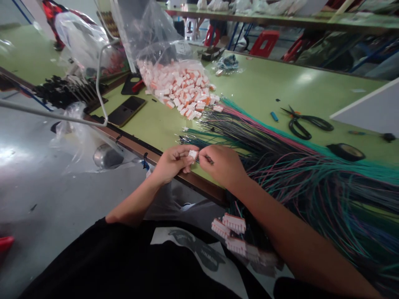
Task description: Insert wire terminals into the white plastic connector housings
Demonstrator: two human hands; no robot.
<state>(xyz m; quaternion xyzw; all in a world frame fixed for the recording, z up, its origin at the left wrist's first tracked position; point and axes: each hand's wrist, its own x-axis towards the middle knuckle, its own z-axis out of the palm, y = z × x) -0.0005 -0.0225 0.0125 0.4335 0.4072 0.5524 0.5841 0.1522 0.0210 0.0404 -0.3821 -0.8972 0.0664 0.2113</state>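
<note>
Half closes the left hand (173,163), pinching the white connector (193,155) between thumb and fingers at the near edge of the table (149,128). Curls the right hand (223,164) closed just beside; cannot tell its contents. Includes wires (260,135) nearby, connector heap (188,89) beyond.
</note>
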